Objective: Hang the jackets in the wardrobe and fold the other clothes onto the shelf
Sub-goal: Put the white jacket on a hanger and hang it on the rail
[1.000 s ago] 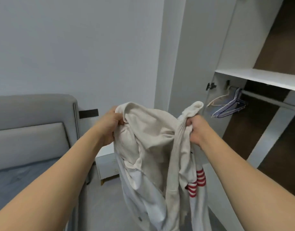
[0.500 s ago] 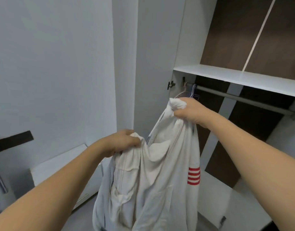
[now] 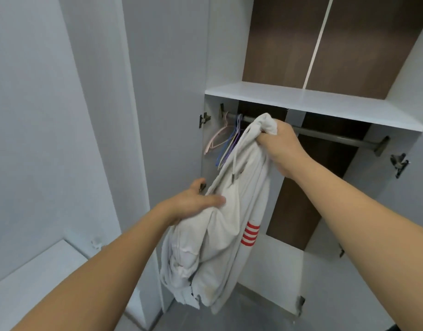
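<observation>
My right hand (image 3: 281, 145) is raised toward the metal hanging rail (image 3: 334, 136), arm stretched forward, its fingers (image 3: 265, 139) curled tight round a bunched top edge of the white jacket (image 3: 220, 225). My left hand (image 3: 193, 201) sits lower, thumb lying flat across the cloth while the fingers disappear behind it, holding a fold. The jacket hangs crumpled between and below my fingers, soft creased cotton with red stripes (image 3: 250, 235) on one sleeve and a drawcord dangling. Just left of my right fingers, thin pastel wire hangers (image 3: 226, 139) hang on the rail, under the smooth white shelf (image 3: 325, 101) of the open wardrobe.
</observation>
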Demonstrator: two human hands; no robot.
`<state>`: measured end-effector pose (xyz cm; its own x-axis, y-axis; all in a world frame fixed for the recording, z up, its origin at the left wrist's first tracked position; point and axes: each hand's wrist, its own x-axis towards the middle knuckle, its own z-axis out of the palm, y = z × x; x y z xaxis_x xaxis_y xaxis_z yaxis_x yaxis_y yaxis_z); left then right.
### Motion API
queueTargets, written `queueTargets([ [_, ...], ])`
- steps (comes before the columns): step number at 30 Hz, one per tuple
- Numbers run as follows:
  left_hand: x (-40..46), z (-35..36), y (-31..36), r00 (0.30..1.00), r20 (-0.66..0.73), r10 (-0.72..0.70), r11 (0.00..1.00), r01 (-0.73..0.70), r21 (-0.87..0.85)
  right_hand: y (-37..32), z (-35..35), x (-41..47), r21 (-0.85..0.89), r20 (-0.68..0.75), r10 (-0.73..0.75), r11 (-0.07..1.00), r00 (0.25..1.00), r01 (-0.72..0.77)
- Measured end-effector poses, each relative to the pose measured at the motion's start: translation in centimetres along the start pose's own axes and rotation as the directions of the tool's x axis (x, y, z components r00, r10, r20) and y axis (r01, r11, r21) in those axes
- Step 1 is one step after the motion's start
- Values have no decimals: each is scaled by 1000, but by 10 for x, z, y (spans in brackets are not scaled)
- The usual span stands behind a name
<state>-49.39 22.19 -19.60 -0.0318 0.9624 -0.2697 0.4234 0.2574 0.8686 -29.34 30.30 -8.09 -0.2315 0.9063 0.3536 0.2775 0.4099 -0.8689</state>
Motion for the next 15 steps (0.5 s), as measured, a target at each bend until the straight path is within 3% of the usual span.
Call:
queueTargets([
  [2,29,5,10,999,10,45,999,-45,16,-1,0,19,-46,-8,-90,995,996,90],
  [6,85,0,37,979,-119,168,982,-177,-71,3,3,51,-69,-36,-231,971,972,228],
  [8,113,-4,47,969,-124,214,976,-217,-5,7,1,64,-83,-31,-257,964,966,254],
  [12,169,-1,55,972,-79,221,972,-212,104,18,-13,87,-101,-57,-214,973,975,208],
  [15,205,7,64,982,-3,189,979,-189,72,23,-29,99,-19,-82,-37,999,996,36],
])
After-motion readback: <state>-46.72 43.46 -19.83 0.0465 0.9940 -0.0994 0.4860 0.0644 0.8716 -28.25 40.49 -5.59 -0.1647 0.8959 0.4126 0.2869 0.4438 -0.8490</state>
